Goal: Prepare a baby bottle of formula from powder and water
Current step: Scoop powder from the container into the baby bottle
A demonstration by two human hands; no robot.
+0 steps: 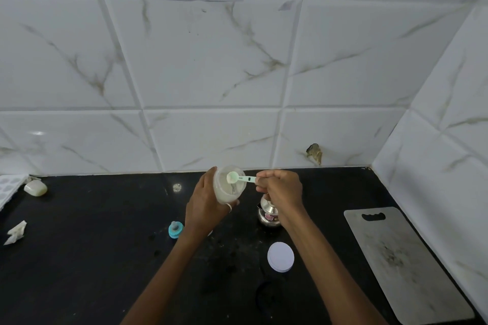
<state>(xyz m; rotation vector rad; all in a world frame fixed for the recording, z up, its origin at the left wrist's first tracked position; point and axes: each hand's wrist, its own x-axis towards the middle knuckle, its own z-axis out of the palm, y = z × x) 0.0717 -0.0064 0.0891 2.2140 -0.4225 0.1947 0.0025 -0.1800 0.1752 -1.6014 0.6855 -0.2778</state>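
One view only, the head camera. Left hand (pixel 204 206) wraps curled fingers round a translucent container (pixel 229 187), held up off the black counter (pixel 79 258), mouth tilted toward the camera. Contents are whitish; cannot tell if it is the bottle or the powder jar. Right hand (pixel 281 188) pinches the handle end of a pale green scoop (pixel 237 178). The scoop's long axis runs roughly left-right: bowl at the left end, right at the container mouth, handle pointing back to the right fingers. Teal nipple collar (pixel 175 229), white lid (pixel 280 257) and steel pot (pixel 268 215) sit on the counter below. Likely step: measuring powder.
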